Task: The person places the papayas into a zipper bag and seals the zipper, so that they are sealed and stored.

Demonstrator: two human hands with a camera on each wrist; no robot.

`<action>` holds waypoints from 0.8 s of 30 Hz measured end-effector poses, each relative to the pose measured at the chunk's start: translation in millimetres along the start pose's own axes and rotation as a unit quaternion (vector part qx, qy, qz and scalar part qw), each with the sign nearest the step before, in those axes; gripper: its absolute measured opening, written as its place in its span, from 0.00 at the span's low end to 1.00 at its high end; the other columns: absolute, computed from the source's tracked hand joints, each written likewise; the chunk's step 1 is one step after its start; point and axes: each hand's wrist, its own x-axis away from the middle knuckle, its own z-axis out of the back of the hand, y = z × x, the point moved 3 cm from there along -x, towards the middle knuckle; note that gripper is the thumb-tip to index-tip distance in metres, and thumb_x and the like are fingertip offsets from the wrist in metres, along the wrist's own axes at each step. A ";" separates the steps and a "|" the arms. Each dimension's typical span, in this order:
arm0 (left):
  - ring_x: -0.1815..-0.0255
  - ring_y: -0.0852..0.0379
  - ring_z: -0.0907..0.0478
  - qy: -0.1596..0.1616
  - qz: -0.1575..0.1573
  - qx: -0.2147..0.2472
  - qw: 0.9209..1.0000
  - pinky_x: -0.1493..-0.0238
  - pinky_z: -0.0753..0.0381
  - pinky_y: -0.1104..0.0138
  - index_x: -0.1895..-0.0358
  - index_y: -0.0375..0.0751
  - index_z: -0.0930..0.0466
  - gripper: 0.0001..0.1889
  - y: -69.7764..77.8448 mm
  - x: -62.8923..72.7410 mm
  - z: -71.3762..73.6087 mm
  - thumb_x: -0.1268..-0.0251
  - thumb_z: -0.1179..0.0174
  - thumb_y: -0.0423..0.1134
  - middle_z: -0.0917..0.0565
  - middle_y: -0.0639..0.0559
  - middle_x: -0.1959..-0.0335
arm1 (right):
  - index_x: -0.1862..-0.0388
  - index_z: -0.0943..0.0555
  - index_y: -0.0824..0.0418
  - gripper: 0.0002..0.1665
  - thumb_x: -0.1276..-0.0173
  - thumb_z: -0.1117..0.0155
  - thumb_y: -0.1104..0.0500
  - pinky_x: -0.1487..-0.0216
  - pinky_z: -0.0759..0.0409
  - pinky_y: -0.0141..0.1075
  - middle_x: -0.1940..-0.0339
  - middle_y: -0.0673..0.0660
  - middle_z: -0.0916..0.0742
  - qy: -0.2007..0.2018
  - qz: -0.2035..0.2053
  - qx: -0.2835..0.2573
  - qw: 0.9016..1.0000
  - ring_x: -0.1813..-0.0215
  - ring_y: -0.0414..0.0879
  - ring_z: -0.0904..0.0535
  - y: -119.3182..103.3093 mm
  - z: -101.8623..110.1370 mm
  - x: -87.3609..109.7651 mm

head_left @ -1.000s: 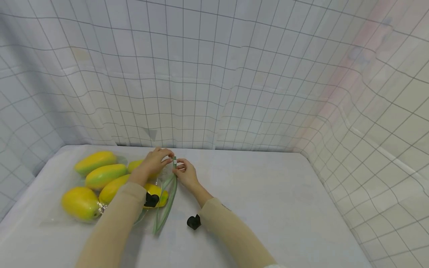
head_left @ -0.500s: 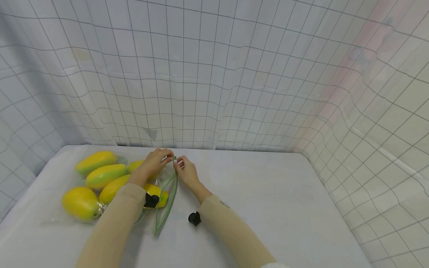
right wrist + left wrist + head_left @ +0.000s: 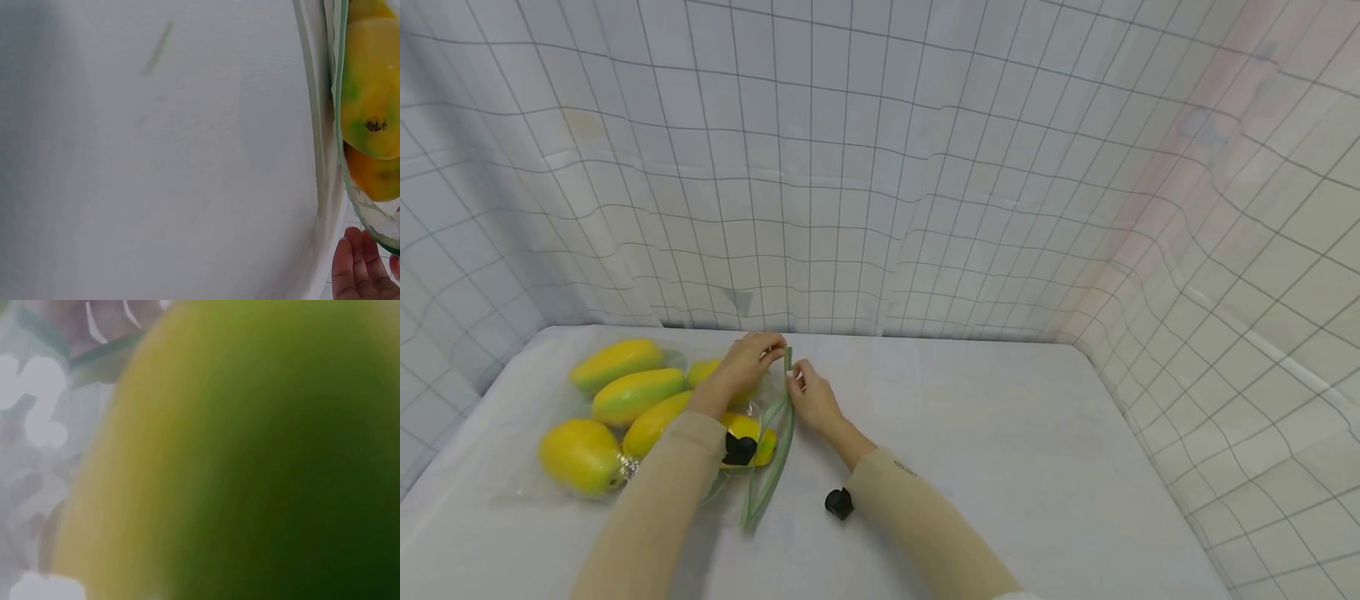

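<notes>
A clear plastic zip bag (image 3: 781, 454) with a green edge strip lies on the left of the table, holding several yellow-green papayas (image 3: 580, 456). My left hand (image 3: 747, 360) pinches the far end of the strip. Just below it, thumb and fingers of my right hand (image 3: 816, 404) pinch the same strip, where a small white piece shows. The right wrist view has the right hand's fingers (image 3: 357, 269) against the green-edged bag (image 3: 341, 112). A blurred papaya (image 3: 206, 456) fills most of the left wrist view and hides much of the left hand.
A white cloth covers the table (image 3: 985, 450). Behind and at both sides hang white curtains (image 3: 880, 167) with a dark grid. Black wrist cameras (image 3: 838, 503) sit at the sleeves.
My right hand has shifted slightly down along the green strip, away from the left hand. More of the strip's far end shows between them. The left hand stays almost still.
</notes>
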 end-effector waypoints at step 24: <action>0.59 0.42 0.26 0.026 0.010 0.038 0.999 0.56 0.26 0.49 0.57 0.30 0.25 0.10 -3.0 2.6 12.4 0.32 0.52 0.33 0.21 0.37 0.60 | 0.61 0.34 0.59 0.05 0.30 0.54 0.58 0.80 0.29 0.23 0.77 0.51 0.23 -0.076 -0.023 -0.105 0.991 0.82 0.34 0.30 -9.6 -8.1 44.9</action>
